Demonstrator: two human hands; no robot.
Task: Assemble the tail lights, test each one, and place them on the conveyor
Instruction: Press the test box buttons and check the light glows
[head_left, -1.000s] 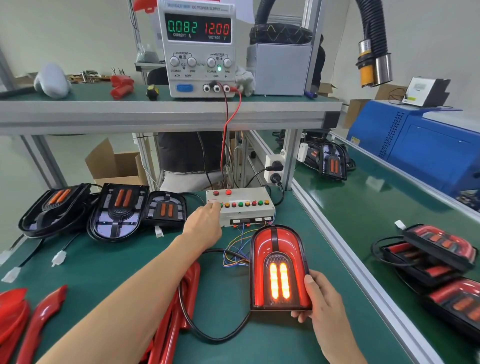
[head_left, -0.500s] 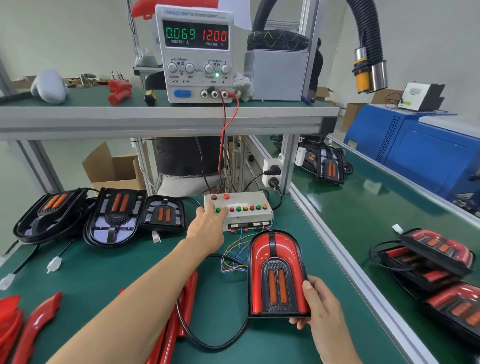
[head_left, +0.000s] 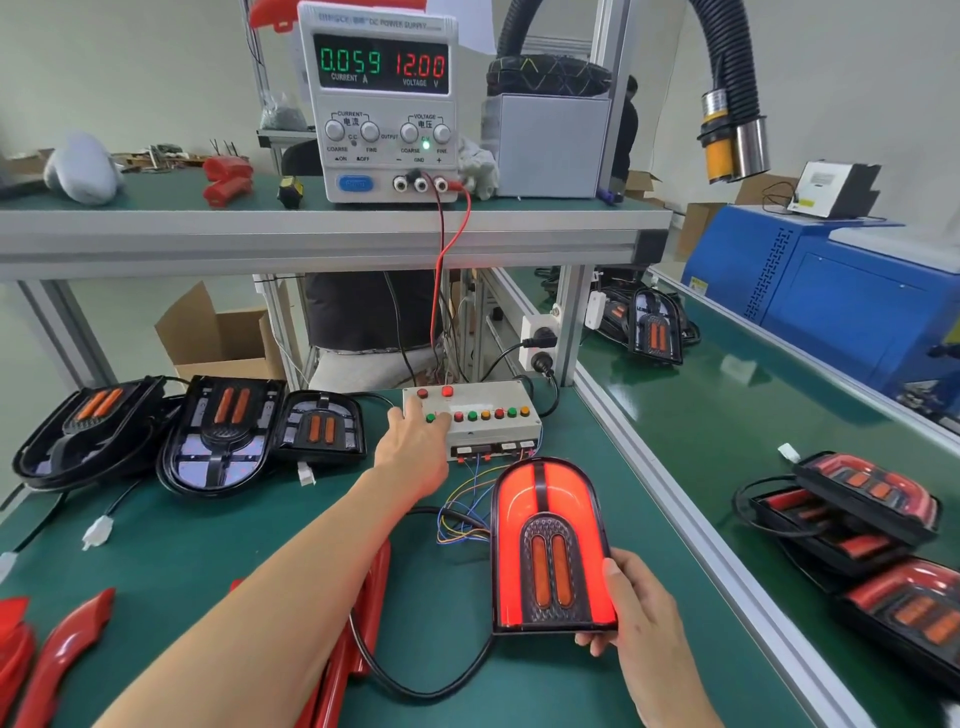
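Lit tail light (head_left: 550, 545) gripped by right hand (head_left: 641, 618), thumb on lens

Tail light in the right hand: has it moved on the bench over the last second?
No. The tail light still lies with its rounded top just in front of the control box, right hand gripping its lower right corner.

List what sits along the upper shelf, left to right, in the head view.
Grey rounded housing → red plastic parts → small black-and-yellow tool → white DC power supply → grey metal box.
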